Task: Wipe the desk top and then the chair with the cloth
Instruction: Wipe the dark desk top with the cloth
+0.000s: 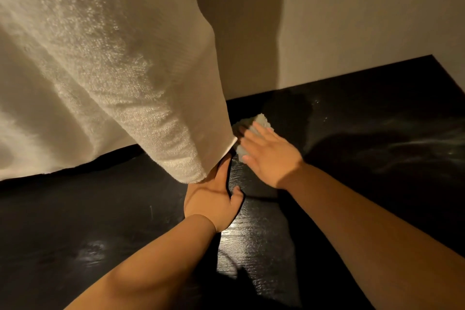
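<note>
Right hand (269,156), fingers straight, presses small pale cloth (261,120) on black wood-grain surface (352,133) near wall (352,20). Left hand (214,199) reaches under hanging cream terry towel (113,70); grip cannot be told. Advise flat, overlapping strokes into corner.

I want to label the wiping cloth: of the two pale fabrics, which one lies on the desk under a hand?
The small folded cloth under the flat right hand, pressed on the dark desk; the large towel hangs beside it.

Cloth (261,119) on desk top (352,196) under right hand (269,158), towel (100,70) left, over left hand (214,199), wall (364,20) behind
</note>
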Motion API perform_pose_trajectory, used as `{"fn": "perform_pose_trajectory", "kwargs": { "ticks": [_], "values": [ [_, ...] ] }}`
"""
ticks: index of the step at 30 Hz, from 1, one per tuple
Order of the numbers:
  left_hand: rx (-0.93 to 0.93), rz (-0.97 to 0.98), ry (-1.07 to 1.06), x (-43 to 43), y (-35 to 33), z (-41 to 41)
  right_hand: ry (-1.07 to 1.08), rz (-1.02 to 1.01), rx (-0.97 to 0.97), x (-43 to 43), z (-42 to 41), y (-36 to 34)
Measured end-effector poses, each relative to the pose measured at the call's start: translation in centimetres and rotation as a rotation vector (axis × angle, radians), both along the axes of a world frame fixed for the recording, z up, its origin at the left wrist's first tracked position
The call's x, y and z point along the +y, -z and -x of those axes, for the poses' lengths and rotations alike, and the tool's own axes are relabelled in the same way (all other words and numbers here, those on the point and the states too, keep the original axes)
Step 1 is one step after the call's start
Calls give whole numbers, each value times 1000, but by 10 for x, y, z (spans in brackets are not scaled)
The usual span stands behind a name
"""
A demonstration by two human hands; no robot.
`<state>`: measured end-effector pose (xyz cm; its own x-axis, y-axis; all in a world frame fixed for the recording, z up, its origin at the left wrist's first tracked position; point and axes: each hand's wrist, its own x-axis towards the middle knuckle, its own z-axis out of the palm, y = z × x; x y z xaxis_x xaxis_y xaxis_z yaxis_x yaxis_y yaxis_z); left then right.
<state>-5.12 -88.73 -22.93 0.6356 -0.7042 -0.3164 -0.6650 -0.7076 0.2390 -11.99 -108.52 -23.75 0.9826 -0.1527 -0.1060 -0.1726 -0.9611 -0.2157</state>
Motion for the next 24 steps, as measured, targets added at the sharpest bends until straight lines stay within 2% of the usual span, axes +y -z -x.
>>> {"fn": "perform_pose_trajectory", "kwargs": {
  "ticks": [3,5,7,12,15,17,21,24],
  "values": [
    [-1,21,-5,1,1,-1,157,108,-66,-50,5,2],
    [2,17,-8,2,3,-2,355,57,49,-70,13,-3],
    [5,19,-11,1,3,-2,464,-23,133,-60,17,-5],
    [-24,13,-20,-2,1,-1,197,-31,83,28,31,-5],
    [-55,51,-23,-1,3,1,45,-11,118,18,51,-4],
    [-61,80,-25,-1,5,0,99,56,47,-12,62,0],
    [-80,93,-34,-1,6,0,484,15,50,-53,92,0],
    [-82,92,-46,-1,6,1,506,44,17,-25,86,8]
  ]
}}
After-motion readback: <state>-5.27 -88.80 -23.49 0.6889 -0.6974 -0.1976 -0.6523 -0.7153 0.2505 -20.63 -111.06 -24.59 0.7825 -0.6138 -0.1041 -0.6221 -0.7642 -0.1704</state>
